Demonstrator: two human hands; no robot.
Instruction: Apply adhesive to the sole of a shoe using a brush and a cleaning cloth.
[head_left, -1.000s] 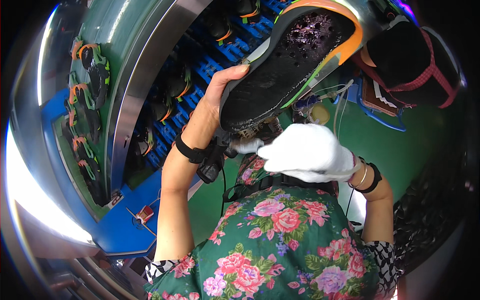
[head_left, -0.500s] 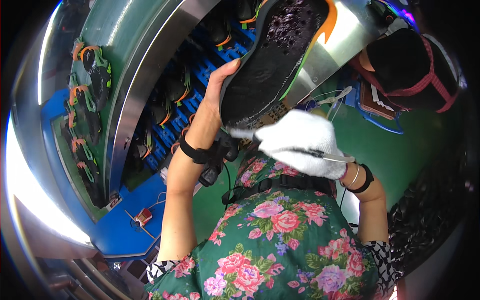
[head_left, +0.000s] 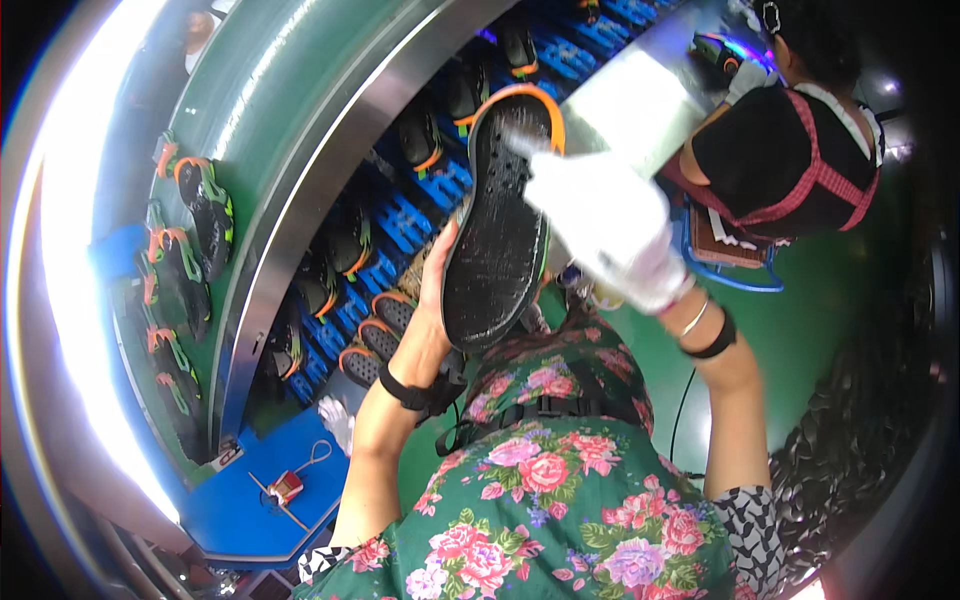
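Observation:
My left hand [head_left: 434,285], bare, grips the left edge of a black shoe sole [head_left: 492,255]. The sole has an orange rim at the toe and rows of small holes; its inner face is turned up, with glossy wet streaks. A white knitted glove covers my right hand [head_left: 608,225], smeared by motion over the sole's right side. From its fingers a thin brush [head_left: 524,142] reaches onto the toe end. The brush is blurred, and its handle is hidden by the glove.
Shoe uppers on lasts stand along a blue slatted conveyor [head_left: 395,245] ahead. More shoes [head_left: 205,215] ride a green belt [head_left: 265,90] at left. Several soles [head_left: 378,338] lie beside my left wrist. A co-worker [head_left: 790,150] sits at right; a blue table [head_left: 250,520] is lower left.
The sole has come nearer and lower in view, its whole toe now showing. My right hand with the brush has moved from the heel end up to the toe.

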